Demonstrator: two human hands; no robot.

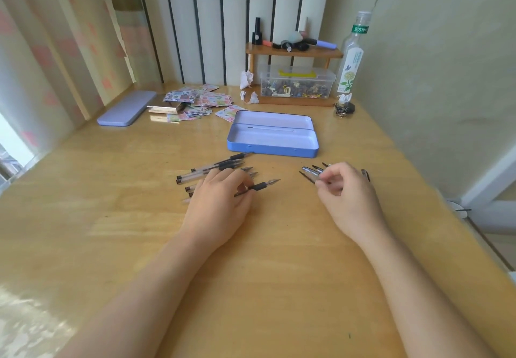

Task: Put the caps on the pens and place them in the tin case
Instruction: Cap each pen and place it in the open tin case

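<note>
Several uncapped clear pens (215, 166) with black grips lie in a loose row on the wooden desk, tips pointing right. My left hand (220, 204) rests over them, its fingers closed on one pen (262, 186) whose metal tip sticks out to the right. To the right lies a small pile of clear pen caps (310, 172) with black clips. My right hand (346, 190) sits on that pile, thumb and fingers pinching one cap. The open blue tin case (272, 149) stands just beyond the pens, with nothing inside.
The tin's lilac lid (127, 108) lies at the back left beside scattered stickers (201, 100) and a small card stack. A wooden shelf (293, 50) over a clear box of clips, crumpled paper, a glass bottle (351, 58) and keys line the back. The desk's right edge drops off near my right arm.
</note>
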